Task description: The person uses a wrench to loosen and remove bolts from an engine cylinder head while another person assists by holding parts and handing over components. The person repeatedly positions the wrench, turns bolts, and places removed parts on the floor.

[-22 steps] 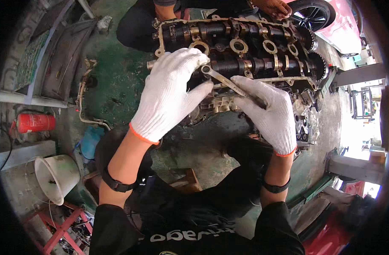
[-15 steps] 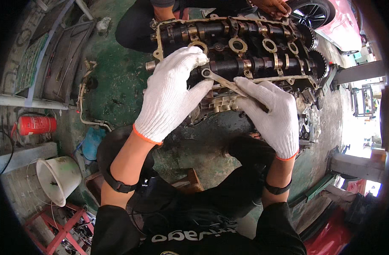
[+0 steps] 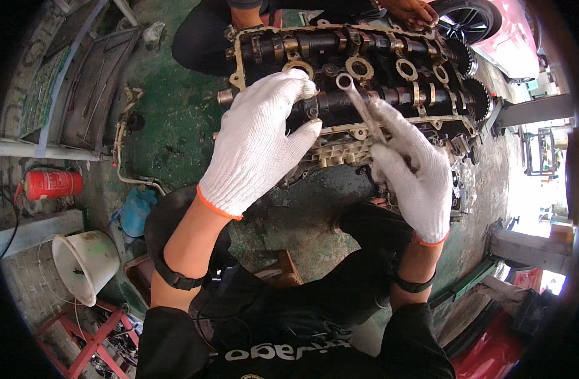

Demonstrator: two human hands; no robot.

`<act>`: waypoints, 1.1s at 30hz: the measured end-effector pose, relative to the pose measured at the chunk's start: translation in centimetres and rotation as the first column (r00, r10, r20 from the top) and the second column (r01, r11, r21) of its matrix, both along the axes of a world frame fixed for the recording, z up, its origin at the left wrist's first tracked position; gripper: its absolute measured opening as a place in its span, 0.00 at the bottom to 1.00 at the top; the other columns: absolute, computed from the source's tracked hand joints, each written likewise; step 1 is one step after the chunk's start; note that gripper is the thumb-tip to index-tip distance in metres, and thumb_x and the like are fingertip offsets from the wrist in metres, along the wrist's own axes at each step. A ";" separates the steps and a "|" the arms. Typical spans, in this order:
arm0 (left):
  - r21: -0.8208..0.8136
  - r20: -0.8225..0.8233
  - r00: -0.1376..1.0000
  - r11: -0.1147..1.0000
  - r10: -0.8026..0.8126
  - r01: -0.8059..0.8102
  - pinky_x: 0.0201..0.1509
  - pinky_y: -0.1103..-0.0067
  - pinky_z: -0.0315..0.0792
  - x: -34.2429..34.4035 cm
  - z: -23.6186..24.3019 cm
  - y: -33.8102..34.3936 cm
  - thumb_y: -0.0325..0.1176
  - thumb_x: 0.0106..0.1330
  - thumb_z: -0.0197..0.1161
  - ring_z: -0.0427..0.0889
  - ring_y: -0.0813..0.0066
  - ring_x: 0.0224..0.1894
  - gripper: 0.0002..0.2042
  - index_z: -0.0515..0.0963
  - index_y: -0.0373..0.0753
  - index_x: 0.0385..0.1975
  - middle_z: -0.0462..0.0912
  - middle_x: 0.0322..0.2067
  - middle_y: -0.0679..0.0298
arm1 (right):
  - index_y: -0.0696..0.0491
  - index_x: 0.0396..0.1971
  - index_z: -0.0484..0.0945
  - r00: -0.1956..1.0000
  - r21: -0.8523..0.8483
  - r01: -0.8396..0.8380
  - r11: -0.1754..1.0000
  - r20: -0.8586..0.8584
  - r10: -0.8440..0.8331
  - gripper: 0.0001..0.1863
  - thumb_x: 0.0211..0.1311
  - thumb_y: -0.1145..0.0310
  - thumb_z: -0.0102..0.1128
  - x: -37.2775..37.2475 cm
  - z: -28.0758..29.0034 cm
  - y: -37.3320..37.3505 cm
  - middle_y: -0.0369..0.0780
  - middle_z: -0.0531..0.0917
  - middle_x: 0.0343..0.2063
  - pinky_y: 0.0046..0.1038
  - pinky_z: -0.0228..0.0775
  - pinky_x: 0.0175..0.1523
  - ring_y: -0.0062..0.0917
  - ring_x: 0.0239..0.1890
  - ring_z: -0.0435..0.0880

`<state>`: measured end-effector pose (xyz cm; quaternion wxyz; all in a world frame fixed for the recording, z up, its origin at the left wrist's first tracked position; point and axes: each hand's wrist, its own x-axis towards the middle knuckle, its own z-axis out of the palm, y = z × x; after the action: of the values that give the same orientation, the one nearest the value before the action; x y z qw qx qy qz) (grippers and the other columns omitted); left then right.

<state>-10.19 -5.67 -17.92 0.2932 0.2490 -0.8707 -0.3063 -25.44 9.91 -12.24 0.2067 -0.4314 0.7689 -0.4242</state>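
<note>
A cylinder head [image 3: 240, 54] with two dark, oily camshafts [image 3: 390, 96] lies in front of me, gears at its right end. In a white knit glove, my right hand [image 3: 419, 174] grips a ring-ended wrench [image 3: 364, 110] between thumb and fingers. The wrench slants up and left, its ring over the near camshaft, seemingly raised off the bolts. My left hand [image 3: 255, 142], gloved alike, is at the near left part of the head. Its fingers are curled and the thumb stands apart, with a bolt [image 3: 311, 112] showing in the gap.
Across the engine, another person's hand [image 3: 409, 11] is near its far right corner. A bent metal pipe [image 3: 121, 139] lies on the green floor at left. Farther left are a fire extinguisher [image 3: 52, 184] and a white bucket [image 3: 100, 262]. A pink car [image 3: 501, 41] stands at the far right.
The wrench has come away from the bolt beside my left hand, swinging up and right with my right hand. My left hand has barely moved; its thumb and fingers remain apart.
</note>
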 end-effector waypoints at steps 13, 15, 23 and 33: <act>-0.091 0.018 1.000 0.996 -0.003 0.005 0.64 0.69 0.74 0.2 -0.3 0.1 0.31 0.61 0.70 0.79 0.57 0.61 0.20 0.78 0.40 0.54 0.79 0.60 0.59 | 0.60 0.58 0.80 0.920 0.116 -0.122 0.986 0.385 0.069 0.25 0.58 0.83 0.64 0.7 0.3 0.0 0.34 0.83 0.25 0.15 0.66 0.30 0.11 0.24 0.73; -0.100 0.028 1.000 0.995 0.005 -0.002 0.64 0.69 0.73 0.2 -0.2 0.2 0.30 0.61 0.70 0.79 0.57 0.61 0.20 0.78 0.41 0.54 0.79 0.60 0.59 | 0.60 0.53 0.83 0.893 0.048 -0.155 0.987 0.435 0.119 0.19 0.61 0.81 0.61 0.6 0.2 0.1 0.37 0.85 0.26 0.15 0.67 0.29 0.13 0.22 0.76; -0.088 0.049 0.999 0.996 0.020 -0.016 0.67 0.67 0.71 0.0 -0.1 0.2 0.36 0.63 0.70 0.79 0.58 0.61 0.19 0.80 0.39 0.52 0.80 0.59 0.58 | 0.56 0.73 0.49 -0.025 -0.814 -0.031 0.580 0.580 0.814 0.44 0.65 0.62 0.65 -2.5 -1.9 1.0 0.55 0.62 0.68 0.38 0.88 0.42 0.43 0.59 0.78; -0.102 0.060 0.998 0.995 0.026 -0.020 0.66 0.69 0.71 0.2 0.0 0.2 0.37 0.62 0.71 0.79 0.58 0.61 0.19 0.81 0.40 0.53 0.79 0.60 0.58 | 0.57 0.76 0.45 0.530 -0.677 0.168 0.717 0.675 0.513 0.47 0.65 0.66 0.65 -1.8 -0.9 2.8 0.44 0.76 0.47 0.23 0.73 0.23 0.27 0.31 0.81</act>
<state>-10.01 -5.46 -17.92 0.2820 0.2532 -0.8908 -0.2505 -27.26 12.71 -13.11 0.4186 -0.3010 0.3155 -0.7967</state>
